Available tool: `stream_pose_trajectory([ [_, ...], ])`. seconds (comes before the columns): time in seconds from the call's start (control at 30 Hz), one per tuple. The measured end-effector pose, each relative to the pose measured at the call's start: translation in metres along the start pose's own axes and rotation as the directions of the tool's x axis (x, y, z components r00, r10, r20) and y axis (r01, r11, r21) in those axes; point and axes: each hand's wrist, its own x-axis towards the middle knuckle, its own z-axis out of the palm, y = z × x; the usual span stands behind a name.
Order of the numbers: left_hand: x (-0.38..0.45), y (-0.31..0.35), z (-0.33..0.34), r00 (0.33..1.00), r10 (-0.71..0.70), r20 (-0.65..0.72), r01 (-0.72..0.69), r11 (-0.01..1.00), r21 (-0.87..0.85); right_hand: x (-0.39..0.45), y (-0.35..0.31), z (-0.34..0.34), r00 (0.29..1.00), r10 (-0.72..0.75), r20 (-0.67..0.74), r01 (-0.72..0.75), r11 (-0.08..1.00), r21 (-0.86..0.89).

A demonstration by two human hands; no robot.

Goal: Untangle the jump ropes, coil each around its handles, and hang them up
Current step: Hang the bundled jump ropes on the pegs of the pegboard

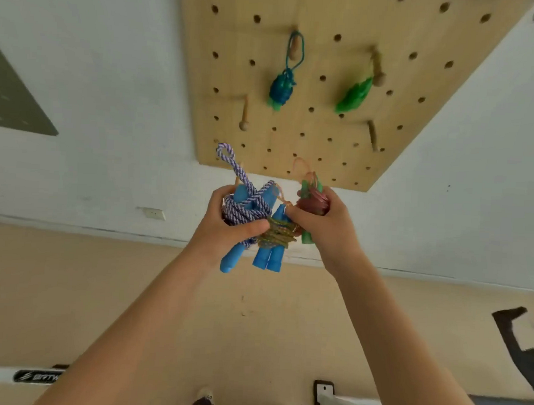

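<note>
As three coiled jump ropes are being held up just below the light wooden pegboard (309,136), the left hand (227,228) is gripping the purple-and-white braided rope wound round blue plastic handles (243,210), fingers curled about the bundle and thumb pressing across its near side. The right hand (323,224) is clutching the reddish thin cord coiled on green handles (312,201), its fingertips also pinching at the yellowish multicoloured cord wrapped on a second pair of blue handles (274,236), which is hanging between the two hands. All three bundles are standing roughly upright, handles pointing down toward the floor, loops pointing up at the board. The braided rope's free loop (226,153) is reaching up and left, closest to the bare wooden peg on the left (244,114); another free peg on the right (373,135) is lying above the right hand. Farther up, a dark blue-green bundle (281,88) and a bright green bundle (355,95) are already hanging from pegs.
</note>
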Motion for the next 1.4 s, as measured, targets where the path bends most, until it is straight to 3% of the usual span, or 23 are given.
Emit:
stream_pose_trajectory([
  [0.17,-0.013,0.050,0.005,0.993,0.101,0.062,-0.106,0.992,0.074,-0.015,-0.042,0.016,0.982,-0.148,-0.121,0.146,0.989,-0.023],
  [0.4,-0.002,0.084,0.015,0.981,0.176,0.078,-0.189,0.955,0.228,0.002,-0.064,0.013,0.975,-0.193,-0.110,0.194,0.981,0.000],
  [0.63,0.040,0.108,0.038,0.976,0.162,0.142,-0.204,0.910,0.362,0.056,-0.071,0.005,0.970,-0.244,0.014,0.237,0.952,0.193],
  [0.73,0.058,0.118,0.042,0.984,0.169,0.061,-0.179,0.897,0.403,0.086,-0.073,-0.001,0.964,-0.241,0.109,0.205,0.942,0.267],
  [0.9,0.080,0.116,0.043,0.979,0.189,-0.076,-0.164,0.953,0.255,0.129,-0.066,-0.007,0.937,-0.200,0.286,0.092,0.931,0.352],
  [1.03,0.096,0.110,0.040,0.949,0.227,-0.217,-0.200,0.970,0.142,0.154,-0.069,-0.007,0.905,-0.110,0.411,-0.127,0.852,0.507],
  [1.23,0.123,0.134,0.019,0.935,0.258,-0.242,-0.260,0.965,0.025,0.172,-0.086,-0.005,0.900,-0.124,0.418,-0.053,0.921,0.386],
  [1.4,0.139,0.145,-0.003,0.945,0.283,-0.161,-0.285,0.959,0.012,0.177,-0.095,0.004,0.900,-0.134,0.415,-0.072,0.893,0.444],
])
